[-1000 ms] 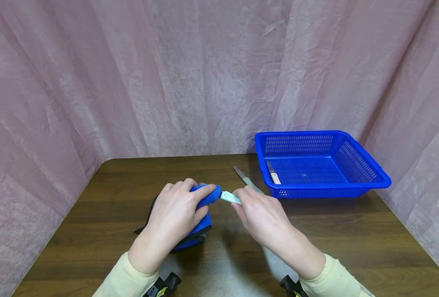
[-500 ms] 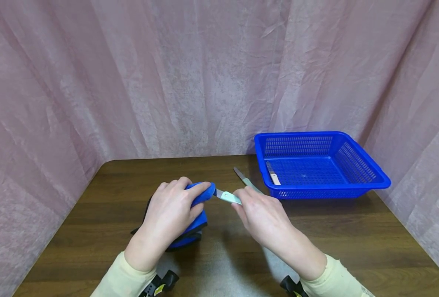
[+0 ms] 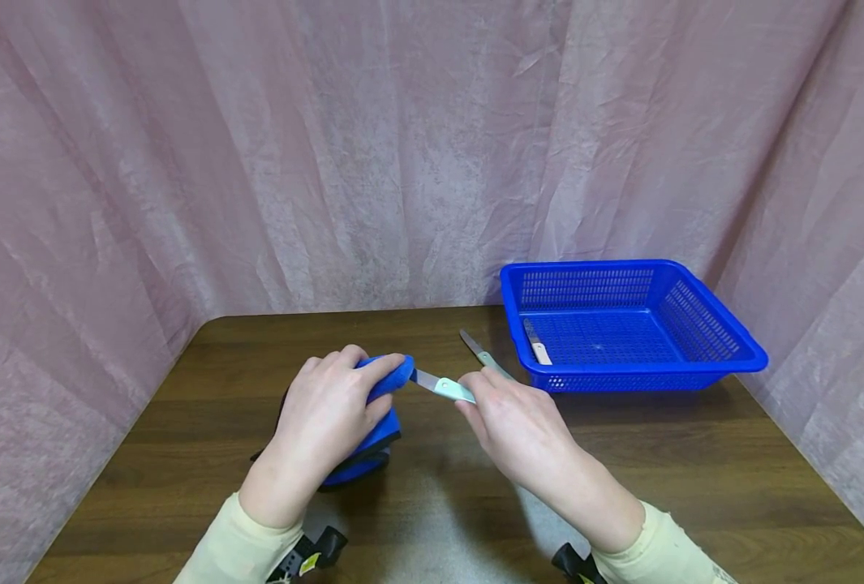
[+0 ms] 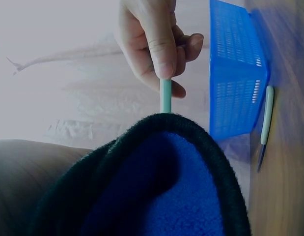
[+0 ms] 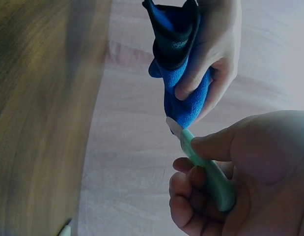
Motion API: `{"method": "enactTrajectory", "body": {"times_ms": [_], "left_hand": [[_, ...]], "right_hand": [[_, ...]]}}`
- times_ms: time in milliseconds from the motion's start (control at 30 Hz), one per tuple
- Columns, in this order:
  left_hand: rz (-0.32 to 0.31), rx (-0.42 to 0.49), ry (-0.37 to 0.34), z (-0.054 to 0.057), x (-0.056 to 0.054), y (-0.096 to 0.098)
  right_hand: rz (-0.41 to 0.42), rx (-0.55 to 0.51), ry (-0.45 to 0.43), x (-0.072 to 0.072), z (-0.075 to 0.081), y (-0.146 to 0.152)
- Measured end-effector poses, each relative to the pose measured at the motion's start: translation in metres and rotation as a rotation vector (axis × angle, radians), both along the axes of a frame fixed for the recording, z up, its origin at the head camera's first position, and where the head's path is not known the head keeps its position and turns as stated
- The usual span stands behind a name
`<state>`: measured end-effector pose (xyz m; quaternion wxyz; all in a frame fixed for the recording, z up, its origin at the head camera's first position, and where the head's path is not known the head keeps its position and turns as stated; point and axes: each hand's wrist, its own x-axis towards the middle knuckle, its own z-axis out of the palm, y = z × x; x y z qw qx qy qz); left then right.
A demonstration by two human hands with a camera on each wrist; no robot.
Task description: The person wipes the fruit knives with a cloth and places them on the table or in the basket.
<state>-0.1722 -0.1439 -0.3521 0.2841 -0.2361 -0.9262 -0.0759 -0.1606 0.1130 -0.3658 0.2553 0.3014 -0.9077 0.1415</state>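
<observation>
My right hand (image 3: pixel 515 418) grips the mint-green handle of a knife (image 3: pixel 452 388), thumb along the handle in the right wrist view. The blade points left, and its outer part is hidden in a folded blue cloth (image 3: pixel 390 379) with black edging. My left hand (image 3: pixel 333 410) pinches that cloth around the blade between thumb and fingers, while the rest of the cloth hangs below the palm. A stretch of bare blade shows between cloth and handle. In the left wrist view the cloth's dark border (image 4: pixel 176 123) covers the blade wholly.
A blue plastic basket (image 3: pixel 643 381) stands at the back right of the wooden table (image 3: pixel 205 381). Inside it lies a knife with a white handle (image 3: pixel 540 353). Another green-handled knife (image 3: pixel 487 357) rests on the table left of the basket. A pink curtain (image 3: pixel 373 162) hangs behind.
My left hand and the cloth have slid left along the blade, away from the handle, baring more of the metal. The right hand with the knife has stayed nearly still.
</observation>
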Motion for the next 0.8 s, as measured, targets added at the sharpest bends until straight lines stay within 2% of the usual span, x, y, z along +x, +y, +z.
{"method": "enactTrajectory", "body": {"times_ms": [800], "left_hand": [[0.070,-0.016,-0.067,0.004,-0.003,-0.011]], "right_hand": [[-0.005,0.001,-0.024,0.002,0.003,0.000]]}}
